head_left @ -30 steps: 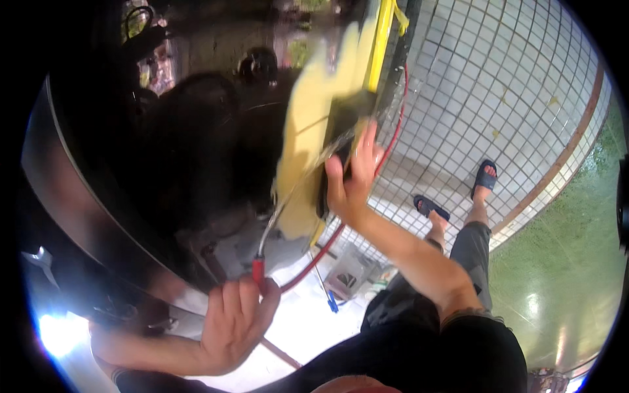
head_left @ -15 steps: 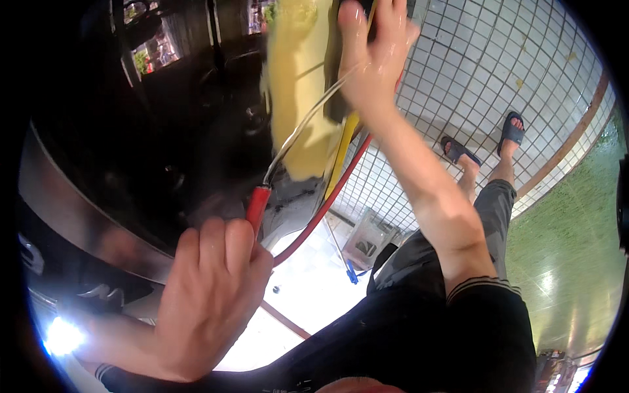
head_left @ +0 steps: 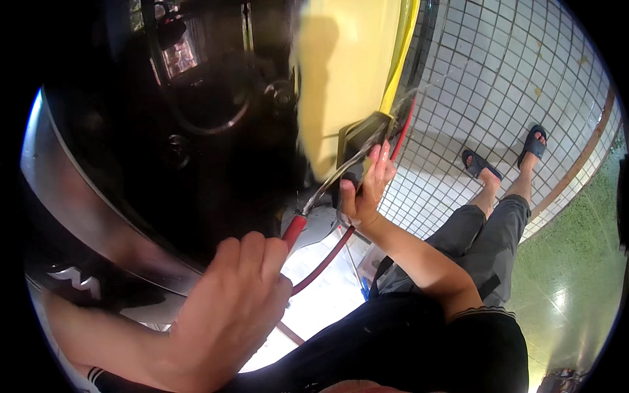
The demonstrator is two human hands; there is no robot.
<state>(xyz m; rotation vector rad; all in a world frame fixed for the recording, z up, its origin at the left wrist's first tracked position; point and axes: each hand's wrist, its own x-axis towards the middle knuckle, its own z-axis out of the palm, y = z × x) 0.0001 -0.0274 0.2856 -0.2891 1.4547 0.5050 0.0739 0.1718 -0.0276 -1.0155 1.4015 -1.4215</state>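
My left hand (head_left: 239, 301) is closed around the red end of a hose (head_left: 294, 232). A clear stream of water (head_left: 337, 175) runs from it up and right to my right hand (head_left: 370, 183). That hand is wet, its fingers stretched out and the thumb apart, at the lower end of a dark flat patch (head_left: 363, 141); I cannot make out whether this is a separate piece or part of the panel. Beside it lies a yellow panel (head_left: 347, 59) with a brighter yellow edge strip (head_left: 398, 62). A glossy black surface (head_left: 216, 157) spreads left of the panel.
A curved silvery rim (head_left: 124, 213) borders the black surface, with a chrome emblem (head_left: 75, 278) below it. White tiled floor (head_left: 458, 98) lies at the right, where my sandalled feet (head_left: 534, 144) stand. Greenish floor (head_left: 563, 262) lies beyond a brown strip. A red hose length (head_left: 324, 263) hangs behind.
My right hand has come down along the yellow panel, towards my body. The left hand still grips the hose, and the stream is now shorter. The whole view has shifted somewhat.
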